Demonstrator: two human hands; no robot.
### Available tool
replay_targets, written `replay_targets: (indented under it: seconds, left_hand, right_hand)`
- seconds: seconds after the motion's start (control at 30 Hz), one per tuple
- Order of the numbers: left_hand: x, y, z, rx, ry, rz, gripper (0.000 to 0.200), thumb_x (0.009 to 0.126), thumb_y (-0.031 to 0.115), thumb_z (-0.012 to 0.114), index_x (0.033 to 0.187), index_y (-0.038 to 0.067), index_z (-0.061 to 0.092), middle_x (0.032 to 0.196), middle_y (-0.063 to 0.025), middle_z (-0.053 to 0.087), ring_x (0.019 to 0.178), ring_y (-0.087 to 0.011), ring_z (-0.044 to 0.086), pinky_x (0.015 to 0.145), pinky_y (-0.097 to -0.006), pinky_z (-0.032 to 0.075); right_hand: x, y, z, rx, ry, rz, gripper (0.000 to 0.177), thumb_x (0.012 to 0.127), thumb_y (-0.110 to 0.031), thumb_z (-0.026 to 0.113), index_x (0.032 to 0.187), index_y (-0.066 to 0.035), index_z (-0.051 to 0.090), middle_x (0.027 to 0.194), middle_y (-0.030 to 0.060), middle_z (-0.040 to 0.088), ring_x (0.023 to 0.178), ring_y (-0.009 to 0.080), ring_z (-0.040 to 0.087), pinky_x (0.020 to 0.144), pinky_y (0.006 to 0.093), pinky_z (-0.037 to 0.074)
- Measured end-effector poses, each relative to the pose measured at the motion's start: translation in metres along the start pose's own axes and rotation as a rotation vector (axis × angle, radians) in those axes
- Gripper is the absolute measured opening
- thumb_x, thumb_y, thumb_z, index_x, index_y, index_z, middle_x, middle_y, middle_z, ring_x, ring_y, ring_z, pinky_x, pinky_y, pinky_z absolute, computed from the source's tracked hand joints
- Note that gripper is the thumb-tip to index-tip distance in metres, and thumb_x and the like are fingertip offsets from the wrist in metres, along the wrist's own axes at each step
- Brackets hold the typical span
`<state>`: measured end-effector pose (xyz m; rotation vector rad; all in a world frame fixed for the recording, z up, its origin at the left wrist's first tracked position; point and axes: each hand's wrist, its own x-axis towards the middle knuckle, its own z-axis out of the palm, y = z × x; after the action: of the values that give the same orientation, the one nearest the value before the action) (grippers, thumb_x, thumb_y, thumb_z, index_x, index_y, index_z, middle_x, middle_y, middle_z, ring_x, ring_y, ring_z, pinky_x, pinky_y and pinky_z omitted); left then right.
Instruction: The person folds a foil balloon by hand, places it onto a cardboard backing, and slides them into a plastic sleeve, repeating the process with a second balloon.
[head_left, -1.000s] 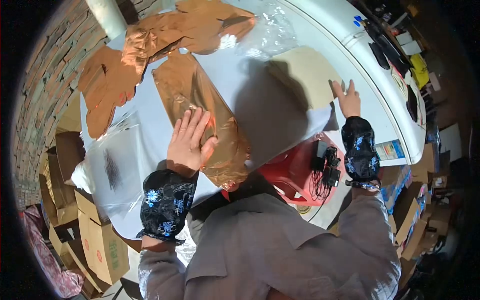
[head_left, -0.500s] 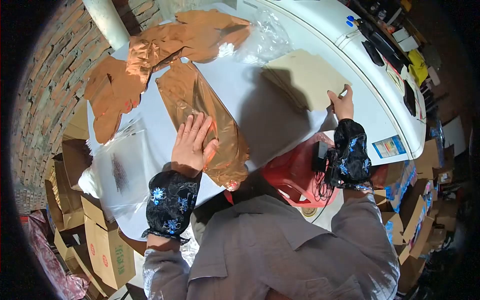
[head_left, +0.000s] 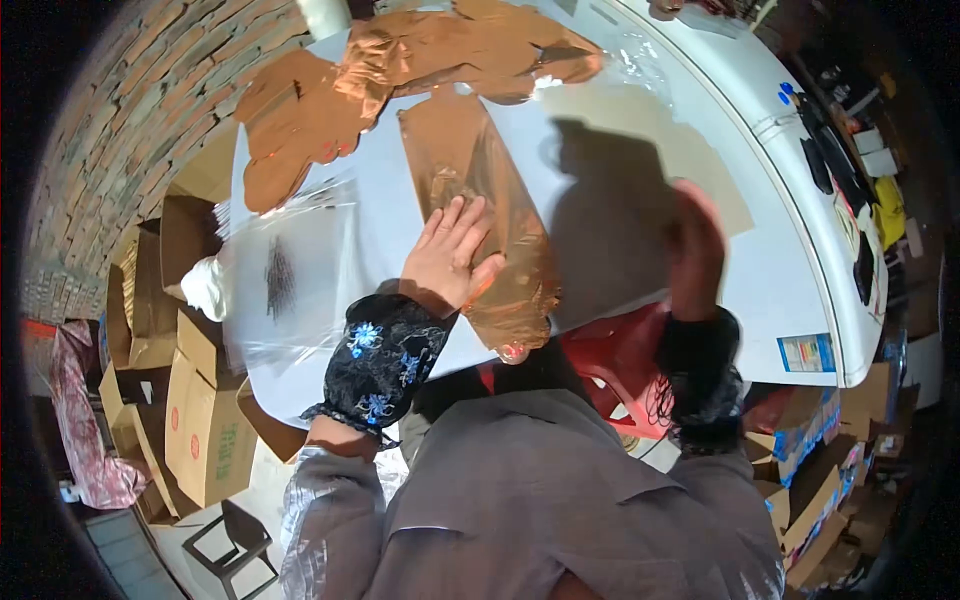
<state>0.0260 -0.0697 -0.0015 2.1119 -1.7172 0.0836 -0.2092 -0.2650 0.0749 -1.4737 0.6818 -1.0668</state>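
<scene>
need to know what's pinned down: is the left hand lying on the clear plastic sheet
No, the left hand lies flat on the shiny copper-coloured foil bag; the clear plastic sheet lies apart beside it.

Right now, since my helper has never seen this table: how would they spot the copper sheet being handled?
On the white table, look under the left hand pressed down near the front edge. That copper sheet lies long, flat and single, unlike the crumpled copper heap at the far end.

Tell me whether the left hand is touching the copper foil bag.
Touching. The head view shows the left hand lying flat on the copper foil bag, palm down.
</scene>
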Motion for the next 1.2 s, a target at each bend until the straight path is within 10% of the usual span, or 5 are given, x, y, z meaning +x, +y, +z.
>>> replay_targets:
  seconds: [0.1, 0.2, 0.4, 0.6, 1.2]
  left_hand:
    - [0.0, -0.001, 0.002, 0.052, 0.103, 0.064, 0.052, 0.093, 0.043, 0.055, 0.13, 0.006, 0.052, 0.137, -0.0141, 0.051, 0.135, -0.0351, 0.04, 0.112, -0.0467, 0.031]
    - [0.0, -0.001, -0.004, -0.105, -0.074, -0.038, 0.049, 0.09, 0.045, 0.057, 0.119, 0.007, 0.059, 0.131, -0.0119, 0.056, 0.126, -0.0299, 0.049, 0.107, -0.0445, 0.035]
    - [-0.002, 0.005, -0.01, -0.147, -0.128, -0.126, 0.044, 0.093, 0.047, 0.053, 0.115, 0.009, 0.057, 0.098, -0.0142, 0.066, 0.09, -0.0364, 0.063, 0.079, -0.0424, 0.051]
    - [-0.004, 0.0, 0.001, -0.154, 0.068, -0.041, 0.047, 0.093, 0.048, 0.053, 0.121, 0.01, 0.055, 0.098, -0.0141, 0.066, 0.091, -0.0358, 0.063, 0.078, -0.0438, 0.051]
    - [-0.003, 0.007, -0.004, 0.034, 0.138, 0.034, 0.044, 0.094, 0.04, 0.054, 0.123, 0.007, 0.059, 0.115, -0.012, 0.063, 0.104, -0.0299, 0.061, 0.09, -0.0412, 0.046]
  right_hand:
    - [-0.004, 0.047, 0.074, -0.321, -0.237, -0.316, 0.03, 0.098, -0.019, 0.052, 0.121, 0.0, 0.057, 0.108, 0.011, 0.064, 0.087, 0.018, 0.066, 0.075, 0.0291, 0.055]
    - [-0.021, 0.05, 0.153, 0.238, -0.319, 0.269, 0.031, 0.095, -0.011, 0.053, 0.12, 0.006, 0.054, 0.098, 0.0136, 0.066, 0.076, 0.0184, 0.067, 0.069, 0.0297, 0.054]
    - [0.003, 0.052, 0.147, -0.177, -0.886, 0.2, 0.025, 0.091, -0.008, 0.058, 0.111, 0.007, 0.06, 0.084, 0.0124, 0.068, 0.077, 0.0208, 0.067, 0.067, 0.0313, 0.053]
    - [0.031, 0.053, 0.149, -0.62, -0.588, -0.798, 0.031, 0.086, -0.02, 0.067, 0.115, -0.008, 0.067, 0.116, 0.0125, 0.065, 0.102, 0.032, 0.061, 0.089, 0.0399, 0.049]
    - [0.071, 0.105, 0.145, -0.743, -0.818, -0.684, 0.035, 0.089, -0.032, 0.065, 0.122, -0.019, 0.067, 0.133, 0.0068, 0.057, 0.119, 0.0292, 0.052, 0.104, 0.0405, 0.04]
